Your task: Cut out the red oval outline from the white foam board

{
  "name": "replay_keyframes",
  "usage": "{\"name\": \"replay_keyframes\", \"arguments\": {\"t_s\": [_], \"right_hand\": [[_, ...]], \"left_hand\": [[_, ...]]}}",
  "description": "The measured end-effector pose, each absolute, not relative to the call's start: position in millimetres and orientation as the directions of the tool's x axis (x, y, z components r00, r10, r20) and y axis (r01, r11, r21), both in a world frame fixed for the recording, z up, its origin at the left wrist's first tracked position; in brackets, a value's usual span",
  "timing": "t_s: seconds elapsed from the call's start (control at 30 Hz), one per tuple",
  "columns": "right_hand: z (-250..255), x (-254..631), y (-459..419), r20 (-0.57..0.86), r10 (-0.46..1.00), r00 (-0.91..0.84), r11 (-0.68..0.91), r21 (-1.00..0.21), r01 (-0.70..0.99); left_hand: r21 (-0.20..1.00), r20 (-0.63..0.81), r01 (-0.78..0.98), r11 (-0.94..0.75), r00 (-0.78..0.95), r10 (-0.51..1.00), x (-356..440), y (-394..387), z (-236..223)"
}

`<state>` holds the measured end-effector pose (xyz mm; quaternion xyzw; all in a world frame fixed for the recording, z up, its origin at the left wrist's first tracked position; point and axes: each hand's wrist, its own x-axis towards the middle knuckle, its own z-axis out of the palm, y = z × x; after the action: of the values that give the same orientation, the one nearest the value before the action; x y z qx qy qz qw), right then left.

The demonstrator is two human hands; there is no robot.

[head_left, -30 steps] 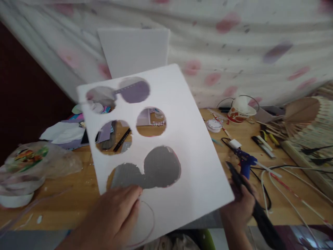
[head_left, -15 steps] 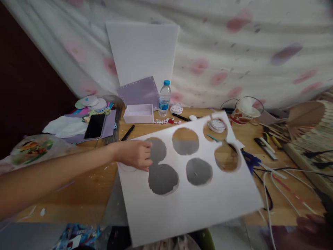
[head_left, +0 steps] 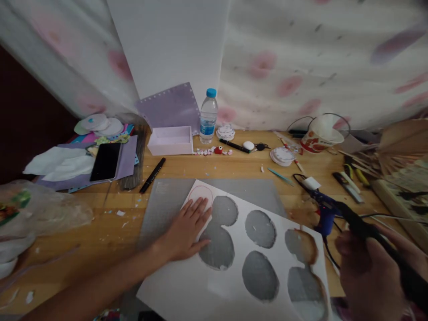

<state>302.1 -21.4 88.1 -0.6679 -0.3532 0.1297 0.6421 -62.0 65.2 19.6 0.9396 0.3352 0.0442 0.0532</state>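
A white foam board point(head_left: 187, 285) with several round holes cut out lies flat on a grey cutting mat point(head_left: 167, 198) on the wooden table. A red circle outline point(head_left: 200, 192) is drawn at its far left corner. My left hand point(head_left: 187, 229) rests flat on the board just below that circle, fingers stretched out. My right hand point(head_left: 371, 272) at the lower right is wrapped round a long black tool point(head_left: 384, 247) whose tip points up and left, above the board's right edge.
A blue glue gun point(head_left: 323, 211) with cables lies right of the board. Behind are a water bottle point(head_left: 207, 116), white box point(head_left: 170, 140), black marker point(head_left: 152, 175), phone point(head_left: 106, 161), paper cup point(head_left: 321, 138) and small tools. A plastic bag point(head_left: 36, 214) sits left.
The board has come down and turned to lie flat on the mat. My left hand has flattened onto it. My right hand with the black tool is back in view.
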Motion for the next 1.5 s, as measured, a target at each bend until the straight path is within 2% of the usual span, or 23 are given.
{"name": "replay_keyframes", "arguments": {"t_s": [0.03,0.1,0.17,0.27,0.43,0.57,0.7,0.87,1.07,1.33,1.5], "right_hand": [[83.3,290.7,-3.8,0.227,0.632,0.741,0.099,-0.972,0.213],[76.1,265.6,26.2,0.157,0.771,0.618,0.091,-0.986,0.138],[73.7,240.2,46.8,0.204,0.892,0.402,0.145,-0.974,0.172],[73.3,206.5,65.2,0.225,0.969,0.107,0.192,-0.948,0.254],[56.3,170.6,91.2,0.175,0.974,-0.142,0.213,-0.918,0.333],[40.4,157.4,113.6,0.174,0.957,-0.230,0.254,-0.887,0.386],[38.2,147.2,134.9,0.194,0.924,-0.329,0.328,-0.846,0.420],[40.3,143.2,162.1,0.200,0.854,-0.481,0.405,-0.836,0.371],[35.5,149.0,185.0,0.215,0.767,-0.605,0.474,-0.825,0.309],[41.1,149.3,193.5,0.112,0.709,-0.696,0.430,-0.852,0.300],[42.6,150.8,196.9,0.103,0.686,-0.720,0.440,-0.847,0.298]], "left_hand": [[0.126,0.049,0.655,-0.745,0.746,0.664,-62.5,60.7,19.0],[0.122,0.062,0.708,-0.696,0.694,0.717,-62.8,52.6,19.2],[0.118,0.077,0.762,-0.637,0.633,0.771,-62.3,45.9,18.9],[0.108,0.097,0.828,-0.550,0.542,0.835,-58.1,39.0,16.2],[0.134,0.140,0.889,-0.437,0.419,0.897,-46.6,44.3,14.1],[0.197,0.179,0.872,-0.449,0.418,0.891,-49.1,64.0,16.4],[0.211,0.248,0.831,-0.515,0.464,0.850,-53.2,78.1,14.5],[0.226,0.265,0.756,-0.614,0.559,0.786,-50.9,82.4,10.4],[0.246,0.281,0.758,-0.604,0.540,0.793,-50.5,84.5,10.2],[0.248,0.293,0.749,-0.615,0.547,0.784,-50.7,85.6,8.8],[0.242,0.277,0.746,-0.620,0.559,0.781,-51.4,85.4,10.1]]}}
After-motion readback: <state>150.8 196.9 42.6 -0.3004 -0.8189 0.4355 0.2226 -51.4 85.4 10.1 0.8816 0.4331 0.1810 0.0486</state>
